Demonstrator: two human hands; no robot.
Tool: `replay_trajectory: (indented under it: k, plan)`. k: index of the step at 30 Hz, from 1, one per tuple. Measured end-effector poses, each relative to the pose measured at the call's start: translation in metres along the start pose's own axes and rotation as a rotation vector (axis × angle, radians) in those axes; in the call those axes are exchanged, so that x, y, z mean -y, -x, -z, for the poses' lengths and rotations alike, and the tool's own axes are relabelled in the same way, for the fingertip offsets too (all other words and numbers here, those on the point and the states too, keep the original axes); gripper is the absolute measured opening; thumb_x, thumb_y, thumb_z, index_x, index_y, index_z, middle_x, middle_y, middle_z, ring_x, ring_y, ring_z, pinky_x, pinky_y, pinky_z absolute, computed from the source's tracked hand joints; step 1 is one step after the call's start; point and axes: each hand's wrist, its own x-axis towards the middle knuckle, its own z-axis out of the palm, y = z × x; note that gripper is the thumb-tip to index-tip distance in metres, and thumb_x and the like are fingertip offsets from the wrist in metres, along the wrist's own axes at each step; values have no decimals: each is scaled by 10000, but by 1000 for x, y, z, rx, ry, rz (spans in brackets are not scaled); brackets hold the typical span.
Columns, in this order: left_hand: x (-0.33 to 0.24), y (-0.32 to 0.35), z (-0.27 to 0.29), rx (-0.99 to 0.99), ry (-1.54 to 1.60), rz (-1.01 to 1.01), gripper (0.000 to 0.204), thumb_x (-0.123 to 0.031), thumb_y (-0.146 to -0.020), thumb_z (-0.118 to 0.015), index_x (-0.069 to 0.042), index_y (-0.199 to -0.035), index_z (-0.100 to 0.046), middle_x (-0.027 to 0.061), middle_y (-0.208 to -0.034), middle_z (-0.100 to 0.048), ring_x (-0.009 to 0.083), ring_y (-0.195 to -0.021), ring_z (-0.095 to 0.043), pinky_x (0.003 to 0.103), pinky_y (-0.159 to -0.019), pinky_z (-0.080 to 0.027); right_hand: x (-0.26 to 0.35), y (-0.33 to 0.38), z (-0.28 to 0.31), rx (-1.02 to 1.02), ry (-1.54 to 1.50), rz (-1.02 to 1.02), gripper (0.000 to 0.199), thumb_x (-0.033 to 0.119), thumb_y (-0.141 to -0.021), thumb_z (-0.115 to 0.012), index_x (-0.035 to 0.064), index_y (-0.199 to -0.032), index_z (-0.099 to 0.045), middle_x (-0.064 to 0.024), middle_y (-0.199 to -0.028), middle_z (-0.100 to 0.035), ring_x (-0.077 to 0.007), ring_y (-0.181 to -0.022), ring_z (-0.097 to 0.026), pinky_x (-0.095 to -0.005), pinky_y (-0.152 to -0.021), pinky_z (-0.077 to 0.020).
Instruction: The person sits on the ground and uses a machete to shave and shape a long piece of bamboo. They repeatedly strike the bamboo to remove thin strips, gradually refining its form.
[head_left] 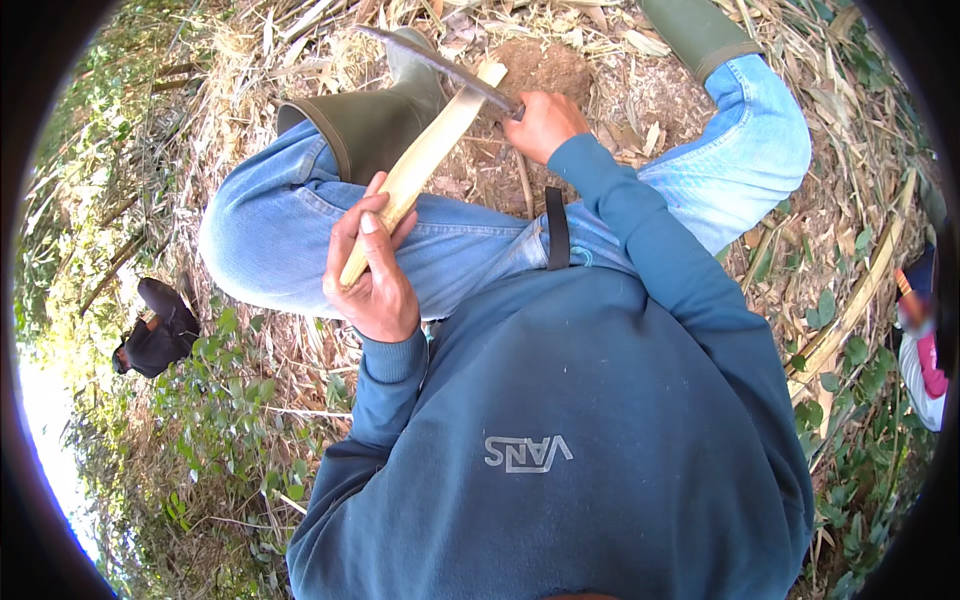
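Observation:
My left hand (385, 290) is closed around the lower end of a long, pale yellow split strip of wood or bamboo (425, 155), its thumb lying along the top face. The strip slants up and right above my left leg. My right hand (548, 127) grips the handle end of a long knife (430, 58) with a dark, slightly curved blade that points up and left. The blade crosses the strip near its far end and looks to be against it. Most of the handle is hidden inside my right fist.
My bent legs in blue jeans (270, 225) and green rubber boots (370, 130) frame the work. Ahead are a brown soil mound (545, 72) and dry leaf litter. People sit or crouch at far left (160, 330) and far right (920, 340). A long dry stalk (850, 300) lies right.

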Motion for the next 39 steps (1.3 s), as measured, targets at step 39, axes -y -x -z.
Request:
replay_trajectory:
  k: [39]
  plan:
    - [3, 3, 4, 17, 25, -2, 287, -140, -1035, -462, 97, -1131, -593, 320, -1213, -600, 342, -1085, -649, 353, -790, -631, 53, 65, 42, 198, -161, 226, 225, 228, -786, -634, 11, -827, -675, -234, -660, -639, -393, -685, -673, -484, -693, -546]
